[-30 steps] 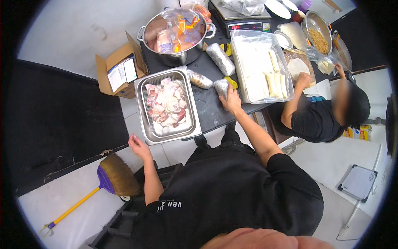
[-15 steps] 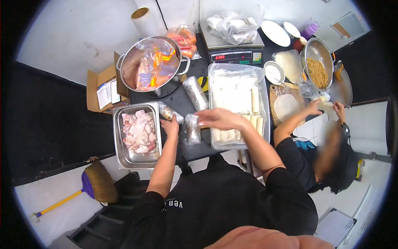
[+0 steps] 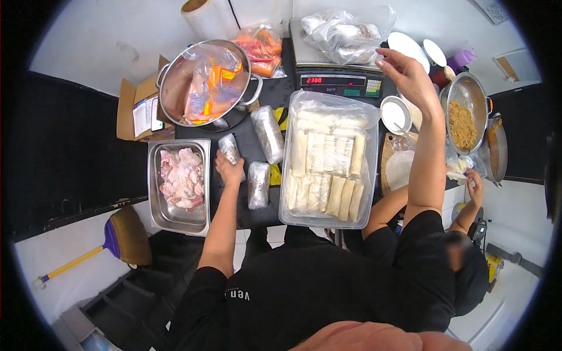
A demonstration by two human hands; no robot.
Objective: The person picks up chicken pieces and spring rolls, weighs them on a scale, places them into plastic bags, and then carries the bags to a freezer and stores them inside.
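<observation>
1. Now our left hand [image 3: 229, 169] is grasping a foil-wrapped roll [image 3: 228, 148] on the bench [image 3: 249, 213], beside the steel meat tray [image 3: 157, 199]
2. Our right hand [image 3: 408, 76] is released, open above the scale [image 3: 339, 83]

The left hand [image 3: 229, 168] is stretched forward on a straight arm, fingers curled shut in a grip. The right hand [image 3: 405, 75] is raised far right, open, fingers loosely spread.
</observation>
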